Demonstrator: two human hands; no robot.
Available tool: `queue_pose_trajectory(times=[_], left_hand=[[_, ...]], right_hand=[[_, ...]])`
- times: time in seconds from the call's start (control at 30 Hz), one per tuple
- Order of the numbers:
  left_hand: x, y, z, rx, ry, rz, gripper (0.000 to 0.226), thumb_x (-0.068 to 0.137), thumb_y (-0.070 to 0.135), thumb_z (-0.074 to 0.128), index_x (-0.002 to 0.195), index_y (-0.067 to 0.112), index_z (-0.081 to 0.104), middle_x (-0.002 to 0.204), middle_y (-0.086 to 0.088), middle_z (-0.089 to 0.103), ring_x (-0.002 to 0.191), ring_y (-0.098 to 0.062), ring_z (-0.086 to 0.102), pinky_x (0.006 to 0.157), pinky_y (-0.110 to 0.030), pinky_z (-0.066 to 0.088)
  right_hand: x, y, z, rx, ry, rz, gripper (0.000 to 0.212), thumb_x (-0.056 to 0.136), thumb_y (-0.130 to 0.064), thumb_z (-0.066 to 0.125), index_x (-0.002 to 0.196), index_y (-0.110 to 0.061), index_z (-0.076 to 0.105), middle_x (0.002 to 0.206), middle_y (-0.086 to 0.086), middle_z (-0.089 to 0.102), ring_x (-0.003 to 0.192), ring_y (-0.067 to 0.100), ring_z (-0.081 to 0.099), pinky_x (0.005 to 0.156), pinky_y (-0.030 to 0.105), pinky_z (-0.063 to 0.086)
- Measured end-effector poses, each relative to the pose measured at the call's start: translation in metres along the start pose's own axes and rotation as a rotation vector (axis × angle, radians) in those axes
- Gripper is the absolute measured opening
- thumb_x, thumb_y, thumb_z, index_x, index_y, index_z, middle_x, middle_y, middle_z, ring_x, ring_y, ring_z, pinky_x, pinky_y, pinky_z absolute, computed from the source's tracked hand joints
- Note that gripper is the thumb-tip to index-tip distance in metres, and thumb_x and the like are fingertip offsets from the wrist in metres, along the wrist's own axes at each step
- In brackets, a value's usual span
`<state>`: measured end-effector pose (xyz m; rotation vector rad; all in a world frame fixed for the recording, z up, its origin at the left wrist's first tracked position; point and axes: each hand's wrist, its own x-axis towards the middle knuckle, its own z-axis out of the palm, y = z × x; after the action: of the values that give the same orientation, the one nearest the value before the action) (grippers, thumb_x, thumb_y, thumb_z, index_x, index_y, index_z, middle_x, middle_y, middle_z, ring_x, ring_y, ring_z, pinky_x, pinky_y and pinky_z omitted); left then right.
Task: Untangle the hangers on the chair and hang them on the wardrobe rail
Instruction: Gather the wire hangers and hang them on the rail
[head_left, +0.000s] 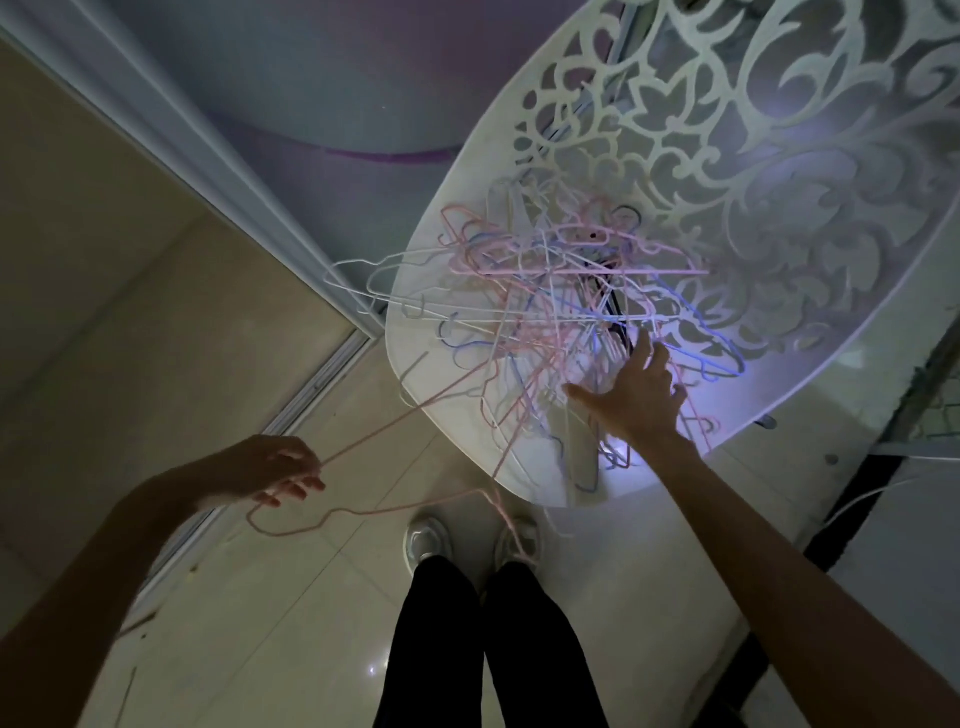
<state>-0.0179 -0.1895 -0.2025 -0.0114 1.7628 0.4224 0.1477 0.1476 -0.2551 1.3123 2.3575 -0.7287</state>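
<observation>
The left hand (275, 467) pinches a thin pink hanger (363, 512) by its wire, holding it low over the tiled floor (291, 597), clear of the seat except where one arm of it runs up toward the pile. The right hand (636, 395) is spread wide, fingers splayed, pressing into the tangle of hangers (545, 312), pink, white and blue, heaped on the white chair (431, 332). The chair's cut-out patterned back (753, 130) rises beyond the pile. Two shoes (426, 535) stand just before the seat.
</observation>
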Motion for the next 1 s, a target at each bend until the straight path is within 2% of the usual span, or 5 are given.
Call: queue_pose_trajectory(times=[0.13, 0.23, 0.47, 0.67, 1.0], left_hand=[[0.022, 0.028, 0.019, 0.189, 0.044, 0.056, 0.025, 0.088, 0.033, 0.062, 0.108, 0.019, 0.06, 0.089, 0.001, 0.067, 0.079, -0.015, 0.059, 0.07, -0.024, 0.043], [0.038, 0.046, 0.045, 0.532, 0.247, 0.136, 0.042, 0.086, 0.061, 0.049, 0.104, 0.026, 0.063, 0.092, 0.003, 0.063, 0.096, -0.019, 0.062, 0.089, -0.03, 0.045], [0.038, 0.092, 0.076, 0.531, 0.834, 0.409, 0.04, 0.091, 0.054, 0.045, 0.092, 0.025, 0.073, 0.094, 0.001, 0.069, 0.088, -0.02, 0.065, 0.068, -0.022, 0.036], [0.037, 0.097, 0.063, 0.495, 0.821, 0.411, 0.039, 0.091, 0.05, 0.048, 0.103, 0.023, 0.073, 0.105, -0.004, 0.069, 0.098, -0.025, 0.063, 0.078, -0.027, 0.042], [0.003, 0.069, -0.008, 0.393, 0.607, 0.263, 0.031, 0.083, 0.054, 0.057, 0.087, 0.029, 0.075, 0.049, 0.002, 0.058, 0.043, -0.011, 0.043, 0.059, -0.022, 0.038]], right_hand=[[0.017, 0.004, 0.004, 0.208, -0.275, 0.083, 0.116, 0.075, -0.048, 0.072, 0.148, -0.006, -0.008, 0.147, 0.02, 0.035, 0.132, 0.034, 0.039, 0.104, 0.041, 0.036], [0.015, 0.007, 0.009, -0.009, -0.158, 0.072, 0.117, 0.071, -0.056, 0.07, 0.149, -0.007, -0.004, 0.146, 0.018, 0.034, 0.134, 0.036, 0.034, 0.106, 0.048, 0.033], [-0.003, 0.007, 0.004, -0.06, 0.19, -0.136, 0.099, 0.076, -0.043, 0.07, 0.149, -0.009, 0.012, 0.151, 0.018, 0.024, 0.141, 0.035, 0.02, 0.112, 0.05, 0.022], [-0.026, -0.041, 0.017, -0.103, 0.272, -0.658, 0.025, 0.083, -0.033, 0.06, 0.098, -0.013, 0.064, 0.104, 0.009, 0.062, 0.099, 0.029, 0.059, 0.081, 0.036, 0.046], [-0.027, -0.025, 0.008, 0.114, 0.385, -0.347, 0.036, 0.082, -0.031, 0.063, 0.108, -0.008, 0.055, 0.108, 0.012, 0.056, 0.105, 0.028, 0.051, 0.086, 0.033, 0.037]])
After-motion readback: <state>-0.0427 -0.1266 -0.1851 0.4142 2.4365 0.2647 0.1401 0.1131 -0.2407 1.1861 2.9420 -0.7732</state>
